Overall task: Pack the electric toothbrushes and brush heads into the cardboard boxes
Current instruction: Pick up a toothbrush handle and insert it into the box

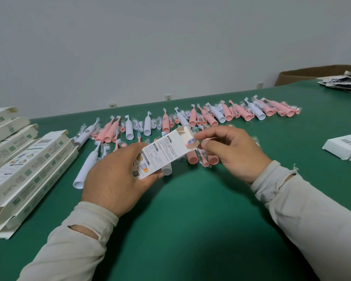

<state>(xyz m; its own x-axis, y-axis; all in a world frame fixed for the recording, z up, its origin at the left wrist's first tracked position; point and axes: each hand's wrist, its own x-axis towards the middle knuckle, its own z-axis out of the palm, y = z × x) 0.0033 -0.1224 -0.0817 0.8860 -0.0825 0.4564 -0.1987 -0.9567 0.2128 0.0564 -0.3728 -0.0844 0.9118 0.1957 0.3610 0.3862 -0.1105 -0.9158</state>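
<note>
Left hand: the left hand [114,175] comes in from the lower left, back of the hand toward the camera, forearm in a pale sleeve [73,240] with a tear near the wrist. Its fingers are curled round the lower end of a white printed carton [162,151], thumb lying along the printed face and fingertips showing under the bottom edge.

Carton: held above the green table [180,220], tilted so that its open end points up and to the right, with the end flaps [183,131] standing open.

Right hand: the right hand [231,151] reaches in from the right, wrist bent, in a matching frayed sleeve. Thumb and forefinger are pinched together on a brush head in a clear wrapper [192,141] right at the carton's open mouth; the other fingers are curled loosely beneath.

Brush head: pink with blue and white bristles, partly inside the carton's mouth; how far in it sits cannot be told.

Toothbrushes: pink and white electric toothbrushes [211,114] and wrapped brush heads lie in a loose band across the table beyond the hands.

Left side: a row of long white boxes [28,163] with open ends lies flat, side by side.

Right side: flat white cartons with a barcode [344,147]; farther back, a pile of printed leaflets [344,81] and a brown cardboard box [304,75].
</note>
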